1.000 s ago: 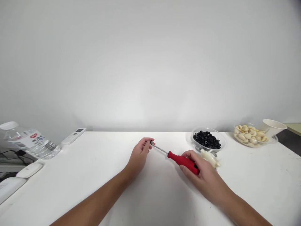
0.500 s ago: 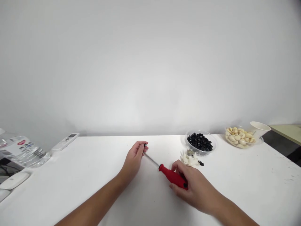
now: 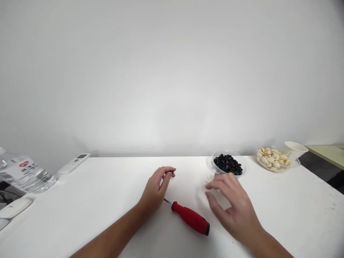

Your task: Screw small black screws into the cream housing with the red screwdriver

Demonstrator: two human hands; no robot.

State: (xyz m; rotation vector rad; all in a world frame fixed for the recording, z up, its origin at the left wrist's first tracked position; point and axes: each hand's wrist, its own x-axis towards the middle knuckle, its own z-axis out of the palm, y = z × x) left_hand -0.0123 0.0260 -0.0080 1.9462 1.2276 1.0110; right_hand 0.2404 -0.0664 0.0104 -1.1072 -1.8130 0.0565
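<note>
A red-handled screwdriver (image 3: pixel 190 218) lies on the white table, its shaft running under my left wrist. My left hand (image 3: pixel 158 184) is closed, pinching a small black piece (image 3: pixel 171 172) between thumb and fingertips; most of it is hidden. To the right, my right hand (image 3: pixel 233 204) is raised with thumb and fingers apart and nothing between them. It is nearest a white plastic part (image 3: pixel 210 180), which it largely covers. Just behind that stands a clear bowl of glossy black pieces (image 3: pixel 228 164).
At the back right is a clear bowl of pale, nut-like pieces (image 3: pixel 272 159) with a white cup (image 3: pixel 296 148) at its side. A white remote control (image 3: pixel 74 163), a large water bottle (image 3: pixel 27 173) and a white computer mouse (image 3: pixel 16 208) lie on the left.
My right hand has let go of the screwdriver and moved right and slightly up over the white part. The screwdriver now lies nearer me; my left hand keeps the small black piece.
</note>
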